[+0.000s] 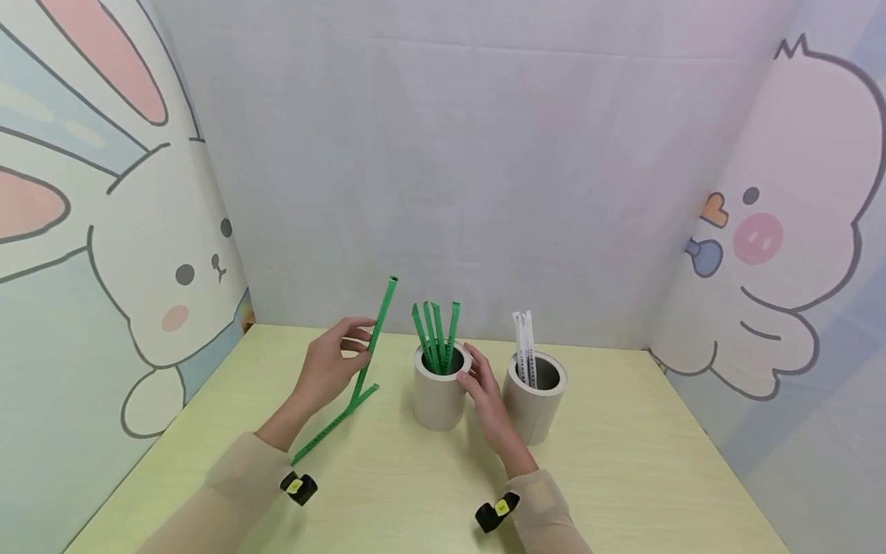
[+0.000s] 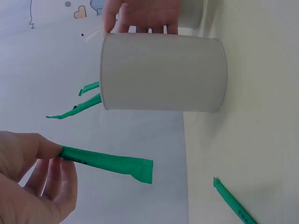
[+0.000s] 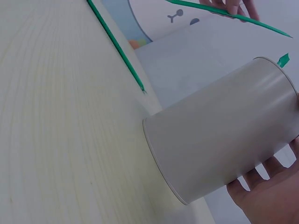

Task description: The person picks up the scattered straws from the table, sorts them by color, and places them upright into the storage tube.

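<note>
My left hand pinches a long green paper-wrapped straw between thumb and fingers, raised above the table and slanting up to the right. Below it, another green wrapped straw lies on the table. A grey cylindrical cup stands upright to the right of that hand, with several green wrapped straws leaning inside. My right hand holds this cup at its right side, thumb near the rim. In the right wrist view, its fingers curve behind the cup wall.
A second grey cup stands just right of my right hand, holding white wrapped straws. Both cups rest on a pale wooden table. A light curtain hangs behind, and cartoon-printed panels flank the sides.
</note>
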